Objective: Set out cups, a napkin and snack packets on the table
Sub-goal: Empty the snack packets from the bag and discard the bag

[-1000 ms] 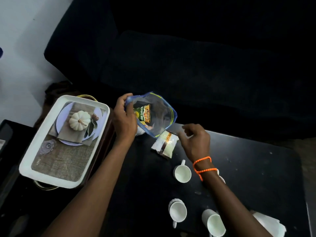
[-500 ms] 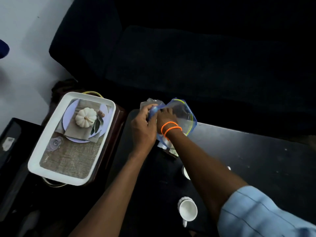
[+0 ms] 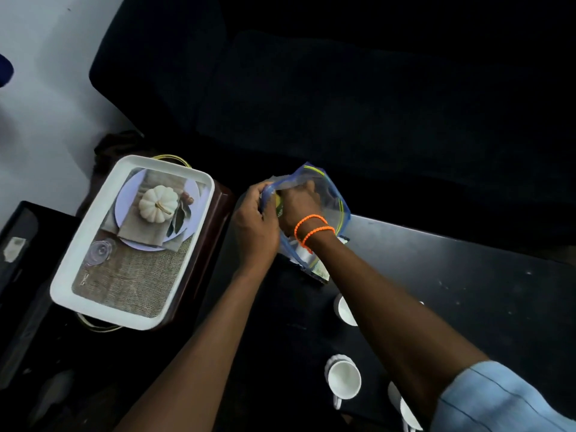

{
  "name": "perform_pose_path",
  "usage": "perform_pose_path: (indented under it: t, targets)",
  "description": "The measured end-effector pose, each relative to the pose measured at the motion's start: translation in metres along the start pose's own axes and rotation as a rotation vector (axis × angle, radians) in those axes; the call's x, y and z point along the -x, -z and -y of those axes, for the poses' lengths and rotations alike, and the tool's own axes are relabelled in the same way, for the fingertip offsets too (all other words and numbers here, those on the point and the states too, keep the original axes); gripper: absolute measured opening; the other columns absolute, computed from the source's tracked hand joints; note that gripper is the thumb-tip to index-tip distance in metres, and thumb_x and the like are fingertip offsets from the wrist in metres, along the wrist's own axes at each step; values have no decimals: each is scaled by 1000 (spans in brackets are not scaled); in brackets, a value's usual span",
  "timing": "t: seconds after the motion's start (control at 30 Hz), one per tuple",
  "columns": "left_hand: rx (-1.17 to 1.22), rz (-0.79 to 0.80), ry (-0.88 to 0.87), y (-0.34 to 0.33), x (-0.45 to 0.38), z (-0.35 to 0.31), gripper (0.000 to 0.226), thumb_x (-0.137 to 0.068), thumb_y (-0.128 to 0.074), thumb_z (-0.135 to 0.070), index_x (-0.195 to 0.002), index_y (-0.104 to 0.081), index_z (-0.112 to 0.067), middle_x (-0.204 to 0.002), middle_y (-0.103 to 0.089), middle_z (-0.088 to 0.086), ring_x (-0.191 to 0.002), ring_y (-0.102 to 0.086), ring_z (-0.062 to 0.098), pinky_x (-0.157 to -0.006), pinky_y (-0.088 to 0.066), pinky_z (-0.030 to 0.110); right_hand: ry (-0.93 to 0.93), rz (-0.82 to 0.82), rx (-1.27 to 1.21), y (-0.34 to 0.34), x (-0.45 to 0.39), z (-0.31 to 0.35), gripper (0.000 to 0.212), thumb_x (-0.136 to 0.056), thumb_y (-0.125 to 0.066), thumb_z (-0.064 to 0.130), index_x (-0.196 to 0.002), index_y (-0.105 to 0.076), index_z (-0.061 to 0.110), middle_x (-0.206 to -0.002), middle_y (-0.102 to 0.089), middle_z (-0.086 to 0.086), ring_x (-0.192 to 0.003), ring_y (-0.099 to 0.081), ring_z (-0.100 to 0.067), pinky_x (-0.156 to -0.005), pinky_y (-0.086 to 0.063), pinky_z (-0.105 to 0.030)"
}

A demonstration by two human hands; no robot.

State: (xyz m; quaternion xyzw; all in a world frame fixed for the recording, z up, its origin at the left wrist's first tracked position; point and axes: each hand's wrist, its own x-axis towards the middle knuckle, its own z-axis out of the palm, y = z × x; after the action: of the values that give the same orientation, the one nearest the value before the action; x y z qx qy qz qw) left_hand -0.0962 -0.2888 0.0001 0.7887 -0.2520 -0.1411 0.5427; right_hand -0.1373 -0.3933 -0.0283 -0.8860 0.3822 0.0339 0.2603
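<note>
A clear zip bag with a blue rim (image 3: 333,198) is held up over the far left corner of the black table (image 3: 467,275). My left hand (image 3: 255,226) pinches the bag's open edge. My right hand (image 3: 296,204), with orange bands at the wrist, is inside the bag, its fingers closed around a green and yellow snack packet (image 3: 278,204). Another packet (image 3: 319,271) lies on the table under the bag. Three white cups stand nearer me: one (image 3: 343,380) in front, one (image 3: 344,310) half hidden by my right forearm, one (image 3: 405,406) at the bottom edge.
A white tray (image 3: 78,241) printed with a pumpkin picture rests on a dark brown stand left of the table. A dark sofa (image 3: 343,88) fills the space behind the table. The floor at upper left is pale.
My right hand left the packet on the table and went into the bag, which my left hand keeps holding open. The view shifted left, so the napkin at bottom right is out of sight.
</note>
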Motion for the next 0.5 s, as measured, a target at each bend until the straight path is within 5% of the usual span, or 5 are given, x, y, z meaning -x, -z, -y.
perform_pose_path:
  t: [0.07, 0.17, 0.3, 0.5]
  targets:
    - [-30, -32, 15, -4, -6, -4, 21, -106, -53, -32, -114, -69, -22, -100, -72, -10, -91, -68, 1, -76, -53, 18, 32, -46, -9, 25, 13, 2, 45, -78, -69, 35, -120, -60, 21, -113, -70, -10, -119, -53, -39, -101, -44, -45]
    - [-39, -62, 34, -8, -15, -8, 20, -106, -54, -28, -113, -70, -18, -88, -67, -18, -83, -64, -12, -67, -43, 3, 12, -203, -54, 66, 51, -10, 72, -57, -81, 42, -124, -60, 22, -109, -71, -6, -106, -52, -33, -85, -45, -34]
    - [-61, -58, 33, -10, -19, -10, 20, -106, -54, -30, -112, -70, -20, -87, -65, -22, -81, -61, -12, -65, -41, 3, -184, -348, -116, 97, 112, -67, 75, -52, -77, 52, -119, -61, 24, -94, -71, -5, -91, -44, -26, -72, -37, -31]
    - [-67, -48, 31, -15, -13, -10, 21, -102, -56, -28, -113, -71, -18, -88, -66, -18, -78, -63, -6, -64, -42, 6, -513, -130, -49, 69, 149, -138, 84, -63, -85, 57, -133, -57, 19, -123, -66, -13, -114, -55, -36, -93, -47, -43]
